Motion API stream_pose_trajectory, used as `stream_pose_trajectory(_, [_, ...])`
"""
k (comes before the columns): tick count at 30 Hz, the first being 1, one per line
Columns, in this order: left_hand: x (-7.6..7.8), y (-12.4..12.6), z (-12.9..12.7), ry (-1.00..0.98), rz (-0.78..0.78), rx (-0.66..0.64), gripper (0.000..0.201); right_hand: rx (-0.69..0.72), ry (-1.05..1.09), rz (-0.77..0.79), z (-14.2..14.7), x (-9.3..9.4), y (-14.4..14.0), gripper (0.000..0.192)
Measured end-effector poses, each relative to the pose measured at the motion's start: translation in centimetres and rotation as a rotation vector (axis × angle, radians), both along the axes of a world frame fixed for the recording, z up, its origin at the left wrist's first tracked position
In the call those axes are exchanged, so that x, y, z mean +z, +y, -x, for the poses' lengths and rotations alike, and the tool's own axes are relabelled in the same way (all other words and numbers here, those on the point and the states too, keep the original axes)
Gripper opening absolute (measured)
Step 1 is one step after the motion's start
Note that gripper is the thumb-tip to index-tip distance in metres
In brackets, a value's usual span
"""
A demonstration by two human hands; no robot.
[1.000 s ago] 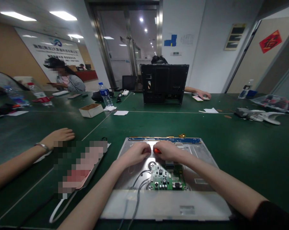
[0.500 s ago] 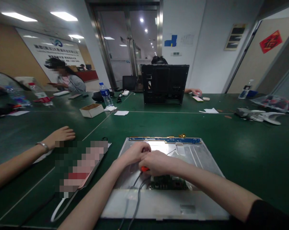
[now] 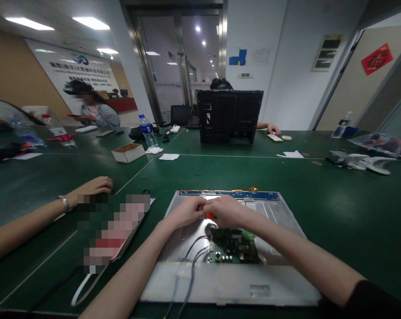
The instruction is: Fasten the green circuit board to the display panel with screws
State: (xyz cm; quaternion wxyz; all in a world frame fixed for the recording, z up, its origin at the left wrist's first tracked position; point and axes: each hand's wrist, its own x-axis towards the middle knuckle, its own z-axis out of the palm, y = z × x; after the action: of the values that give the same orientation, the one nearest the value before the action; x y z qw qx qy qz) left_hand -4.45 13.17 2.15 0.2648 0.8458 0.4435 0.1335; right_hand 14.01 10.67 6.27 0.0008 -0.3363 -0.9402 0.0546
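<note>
A flat silver metal panel (image 3: 280, 221), the back of a display, lies on the green table in front of me. A blue strip board (image 3: 233, 194) runs along its far edge and a green circuit board (image 3: 233, 248) sits near its near edge, with grey cables (image 3: 190, 261) leading off toward me. My left hand (image 3: 187, 212) and my right hand (image 3: 228, 211) meet over the panel's middle, just beyond the green board. My right hand is closed on a small tool with an orange-red handle (image 3: 211, 215). My left hand's fingers are curled against that tool.
A co-worker's forearm and hand (image 3: 90, 188) rest on the table to my left, beside a blurred flat item. A black monitor housing (image 3: 228, 116) stands across the table with another person's hand (image 3: 273, 129) beside it. A water bottle (image 3: 147, 130), a cardboard box (image 3: 127, 152) and papers lie further back.
My hands drew toward me over the green board half a second ago, then moved back up to the panel's middle. The co-worker's hand slid slightly right.
</note>
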Motion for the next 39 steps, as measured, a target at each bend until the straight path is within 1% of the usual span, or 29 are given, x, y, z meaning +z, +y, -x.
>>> stream_pose_trajectory(3, [0.0, 0.0, 0.0, -0.003, 0.01, 0.021, 0.016, -0.108, -0.014, -0.008, -0.8, -0.1, 1.1, 0.014])
stream_pose_trajectory(5, [0.0, -0.1, 0.0, 0.004, 0.017, 0.029, 0.016, -0.141, -0.015, -0.004, -1.1, -0.4, 1.5, 0.013])
stream_pose_trajectory(9, [-0.1, -0.1, 0.0, 0.012, 0.02, 0.029, 0.015, -0.143, 0.011, 0.01, -1.5, -1.2, 1.6, 0.015])
stream_pose_trajectory(13, [0.1, -0.2, -0.2, 0.034, 0.016, 0.021, 0.018, -0.149, 0.047, 0.004, -3.1, -1.1, 1.2, 0.015])
stream_pose_trajectory(17, [0.6, -0.6, -0.2, 0.052, 0.004, 0.034, 0.018, -0.171, 0.047, 0.003, -6.3, -0.7, -0.5, 0.016])
stream_pose_trajectory(20, [1.2, -1.0, -0.1, 0.061, 0.0, 0.022, 0.014, -0.174, 0.047, -0.007, -9.3, -1.1, -2.4, 0.02])
stream_pose_trajectory(22, [1.7, -1.4, 0.0, 0.068, 0.026, -0.016, 0.012, -0.15, 0.012, -0.105, -11.0, -1.8, -3.8, 0.029])
stream_pose_trajectory(24, [2.1, -1.7, 0.0, 0.067, 0.062, -0.053, 0.013, -0.067, -0.051, -0.196, -12.1, -2.7, -5.0, 0.04])
stream_pose_trajectory(25, [2.2, -1.8, 0.0, 0.067, 0.082, -0.069, 0.013, -0.014, -0.075, -0.23, -12.4, -3.2, -5.6, 0.042])
stream_pose_trajectory(27, [2.4, -2.0, -0.2, 0.071, 0.121, -0.097, 0.014, 0.118, -0.104, -0.311, -12.4, -3.9, -6.7, 0.04])
stream_pose_trajectory(29, [2.4, -2.1, -0.3, 0.076, 0.148, -0.107, 0.013, 0.182, -0.124, -0.382, -12.0, -4.4, -7.5, 0.039])
stream_pose_trajectory(31, [2.4, -2.1, -0.4, 0.077, 0.168, -0.103, 0.013, 0.23, -0.143, -0.424, -11.6, -4.6, -7.9, 0.034])
stream_pose_trajectory(34, [2.2, -1.9, -0.4, 0.062, 0.21, -0.107, 0.014, 0.224, -0.117, -0.395, -11.7, -4.6, -7.7, 0.032])
stream_pose_trajectory(37, [1.9, -1.8, -0.4, 0.039, 0.246, -0.127, 0.016, 0.153, -0.045, -0.304, -12.0, -4.4, -7.3, 0.039])
stream_pose_trajectory(39, [1.8, -1.7, -0.4, 0.031, 0.252, -0.133, 0.018, 0.097, 0.019, -0.247, -12.1, -4.3, -7.1, 0.04])
